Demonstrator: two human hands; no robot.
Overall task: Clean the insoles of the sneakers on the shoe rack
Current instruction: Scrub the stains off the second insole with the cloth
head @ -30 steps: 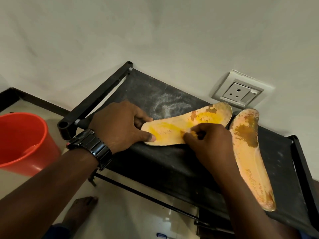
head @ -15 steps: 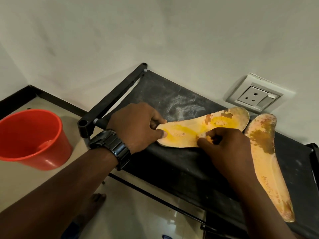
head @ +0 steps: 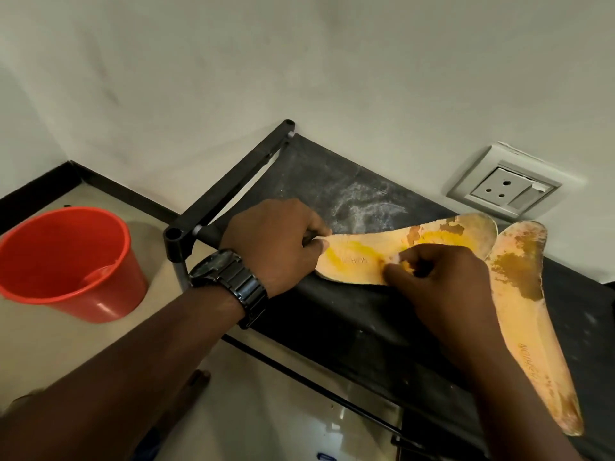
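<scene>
Two worn orange-yellow insoles lie on the black fabric top of the shoe rack [head: 336, 314]. The nearer insole [head: 359, 259] lies crosswise, with bright yellow patches and brown peeling at its toe. My left hand [head: 276, 241], with a black watch on the wrist, pins its heel end with thumb and fingers. My right hand [head: 439, 284] presses on its middle, fingers pinched on a small pale wipe [head: 396, 257] that is mostly hidden. The second insole [head: 525, 314] lies to the right, running toward me, with a large brown stain.
A red bucket [head: 66, 261] stands on the floor left of the rack. A white wall socket [head: 506, 191] sits just behind the insoles. White dust marks the rack's far left part [head: 362, 207]. My bare foot [head: 199, 380] shows below the rack's front edge.
The view has shifted, so the rack and bucket sit further right in frame. Both hands stay on the nearer insole, and the right hand has slid slightly toward its heel.
</scene>
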